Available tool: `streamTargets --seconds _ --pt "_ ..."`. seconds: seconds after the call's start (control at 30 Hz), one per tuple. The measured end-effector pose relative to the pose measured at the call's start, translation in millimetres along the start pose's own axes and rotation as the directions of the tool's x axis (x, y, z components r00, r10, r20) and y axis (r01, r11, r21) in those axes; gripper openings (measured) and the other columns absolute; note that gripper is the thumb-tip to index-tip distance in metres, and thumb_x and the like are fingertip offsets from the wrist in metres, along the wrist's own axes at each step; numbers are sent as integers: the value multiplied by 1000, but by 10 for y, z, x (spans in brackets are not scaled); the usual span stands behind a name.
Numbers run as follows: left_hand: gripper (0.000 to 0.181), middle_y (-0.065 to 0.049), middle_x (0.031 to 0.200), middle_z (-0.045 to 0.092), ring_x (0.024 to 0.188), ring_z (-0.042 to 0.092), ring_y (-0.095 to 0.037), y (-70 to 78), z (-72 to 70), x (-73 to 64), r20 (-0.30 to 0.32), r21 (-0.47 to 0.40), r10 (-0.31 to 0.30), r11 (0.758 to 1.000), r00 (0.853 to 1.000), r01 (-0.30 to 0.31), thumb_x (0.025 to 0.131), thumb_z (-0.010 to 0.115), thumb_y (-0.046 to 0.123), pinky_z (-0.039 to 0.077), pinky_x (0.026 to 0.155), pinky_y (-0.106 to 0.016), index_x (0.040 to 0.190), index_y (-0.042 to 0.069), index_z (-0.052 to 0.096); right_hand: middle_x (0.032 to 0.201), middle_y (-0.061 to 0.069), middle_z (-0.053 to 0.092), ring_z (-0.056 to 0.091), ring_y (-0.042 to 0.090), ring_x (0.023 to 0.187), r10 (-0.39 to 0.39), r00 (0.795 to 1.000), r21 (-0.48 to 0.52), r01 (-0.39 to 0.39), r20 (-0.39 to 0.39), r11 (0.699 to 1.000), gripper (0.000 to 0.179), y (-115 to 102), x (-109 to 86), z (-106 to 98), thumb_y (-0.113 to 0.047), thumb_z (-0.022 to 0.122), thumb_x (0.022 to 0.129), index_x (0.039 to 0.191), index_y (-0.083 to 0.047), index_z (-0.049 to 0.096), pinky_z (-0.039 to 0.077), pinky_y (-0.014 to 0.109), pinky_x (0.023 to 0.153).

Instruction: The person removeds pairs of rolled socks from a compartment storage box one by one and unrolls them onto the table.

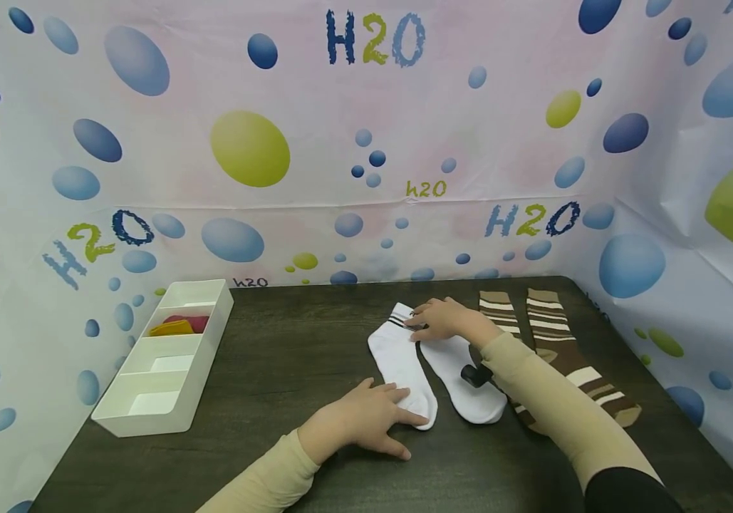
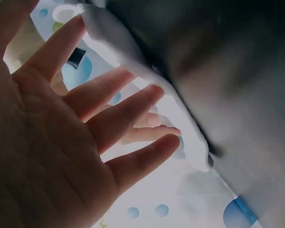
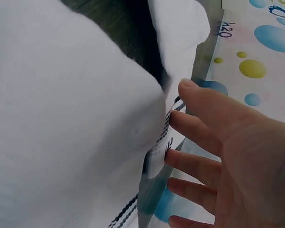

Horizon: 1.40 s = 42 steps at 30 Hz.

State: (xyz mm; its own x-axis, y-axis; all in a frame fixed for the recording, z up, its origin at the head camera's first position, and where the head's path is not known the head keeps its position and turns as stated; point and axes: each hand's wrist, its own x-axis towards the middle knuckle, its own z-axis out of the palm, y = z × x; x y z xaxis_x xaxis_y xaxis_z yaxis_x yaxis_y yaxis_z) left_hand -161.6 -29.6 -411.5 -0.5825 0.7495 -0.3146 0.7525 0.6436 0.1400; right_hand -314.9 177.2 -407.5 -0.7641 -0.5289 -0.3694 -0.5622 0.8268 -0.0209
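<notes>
A pair of white ankle socks lies on the dark table, the left sock (image 1: 402,367) beside the right sock (image 1: 469,399), with black stripes at the cuffs. My left hand (image 1: 369,419) has its fingers spread at the toe of the left sock; firm contact is hard to tell. At the cuffs is my right hand (image 1: 446,318), whose fingertips reach a small printed label (image 3: 156,160) that lies between the socks. In the right wrist view the thumb stands apart from the fingers, and no grip shows.
Brown striped socks (image 1: 548,320) lie to the right, partly under my right forearm. A white box with compartments (image 1: 209,356) stands at the left, holding a yellow item (image 1: 172,328) and a dark red one (image 1: 194,323). A patterned sheet (image 1: 340,142) hangs behind the table.
</notes>
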Motion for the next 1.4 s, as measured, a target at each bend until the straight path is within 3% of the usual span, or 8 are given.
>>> streamTargets --seconds 0.23,0.43,0.6,0.87,1.03,1.23,1.3,1.4 --pt "56 3 154 41 142 41 -24 19 36 31 -20 31 9 999 1000 -8 85 61 63 37 108 -59 138 52 46 151 9 45 32 39 143 0 999 59 3 -52 998 52 87 -74 61 -52 51 97 142 -28 51 25 66 112" --pt "56 4 151 45 139 45 -21 16 -20 -31 -54 66 -9 998 998 12 88 62 57 38 108 -57 140 49 45 152 11 44 33 40 143 -19 990 61 28 -142 998 52 86 -194 63 -47 54 97 144 -27 49 28 67 109" --pt "53 3 146 51 135 48 -19 -26 -66 -119 -149 124 -10 992 989 29 90 61 55 40 106 -57 140 45 47 149 13 47 36 41 141 -62 971 36 73 -231 997 53 28 -351 30 -45 56 96 144 -24 49 32 67 107" --pt "46 2 137 58 131 51 -20 -77 -115 -314 -292 160 40 987 956 7 93 57 53 41 105 -55 136 37 55 147 15 49 40 41 138 -73 934 39 93 -351 995 51 -10 -618 -10 -41 59 96 142 -22 52 35 66 104" --pt "42 3 133 61 129 52 -20 -147 -127 -507 -387 174 73 985 919 -5 94 58 49 40 106 -56 133 32 59 146 15 50 42 42 137 -84 913 34 106 -399 994 50 -57 -759 -41 -40 59 96 142 -20 52 36 66 104" --pt "39 3 129 64 125 55 -20 -284 -145 -765 -522 196 87 980 849 20 92 64 46 42 104 -56 126 28 64 140 15 55 46 40 134 -79 899 65 118 -430 991 47 -131 -930 -38 -37 60 95 138 -17 57 37 63 104" --pt "38 3 127 65 124 56 -20 -339 -152 -849 -559 195 74 980 826 44 91 65 44 43 103 -55 124 28 65 137 14 57 48 39 132 -79 897 72 122 -435 990 45 -161 -971 -29 -36 60 96 136 -17 58 39 62 103" --pt "36 3 125 66 123 57 -20 -422 -160 -974 -601 176 40 981 799 84 90 66 43 44 103 -55 123 27 66 133 14 61 53 38 127 -112 878 60 158 -466 986 41 -228 -999 -17 -33 61 95 133 -17 61 42 61 99"
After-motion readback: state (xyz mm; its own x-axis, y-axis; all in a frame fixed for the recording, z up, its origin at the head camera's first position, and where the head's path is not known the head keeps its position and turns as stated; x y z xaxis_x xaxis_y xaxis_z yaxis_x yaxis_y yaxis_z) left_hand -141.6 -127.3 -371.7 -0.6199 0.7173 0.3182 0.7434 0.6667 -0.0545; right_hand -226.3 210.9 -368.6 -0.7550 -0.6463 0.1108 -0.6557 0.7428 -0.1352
